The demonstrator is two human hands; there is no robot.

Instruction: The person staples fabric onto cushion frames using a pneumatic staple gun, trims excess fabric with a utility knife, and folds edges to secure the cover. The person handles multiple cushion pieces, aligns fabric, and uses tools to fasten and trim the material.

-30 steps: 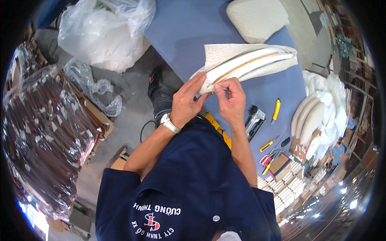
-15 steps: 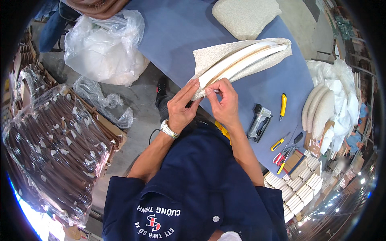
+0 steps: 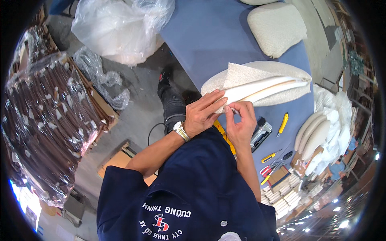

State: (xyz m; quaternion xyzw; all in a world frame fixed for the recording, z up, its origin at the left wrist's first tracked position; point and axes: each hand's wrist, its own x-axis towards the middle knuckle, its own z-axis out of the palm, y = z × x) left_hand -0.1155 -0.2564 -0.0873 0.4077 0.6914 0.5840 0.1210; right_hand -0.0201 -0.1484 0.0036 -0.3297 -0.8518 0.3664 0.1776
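Observation:
A long curved upholstered pad (image 3: 257, 93) lies over the table, its white padding and a narrow tan strip showing along the open middle. Cream nubby fabric (image 3: 277, 99) wraps its sides, and a loose pointed flap stands up on the far side. My left hand (image 3: 202, 115) grips the pad's near left end, fingers laid across the top. Close beside it, my right hand (image 3: 240, 120) pinches the fabric edge between thumb and bent fingers; the pinched spot is partly hidden. A staple gun (image 3: 261, 134) lies just right of my right hand.
On the blue-grey table (image 3: 197, 38) are a yellow cutter (image 3: 283, 124), a yellow-handled screwdriver (image 3: 268, 157), red-handled pliers (image 3: 265, 172) and another cream pad (image 3: 277, 28). Finished curved pads (image 3: 315, 138) stack at right. Plastic-wrapped brown parts (image 3: 44, 120) and a plastic bag (image 3: 120, 32) stand left.
The view has shifted. The pad has turned flatter and come nearer the staple gun, with more fabric spread around it. Both hands stay at its near end.

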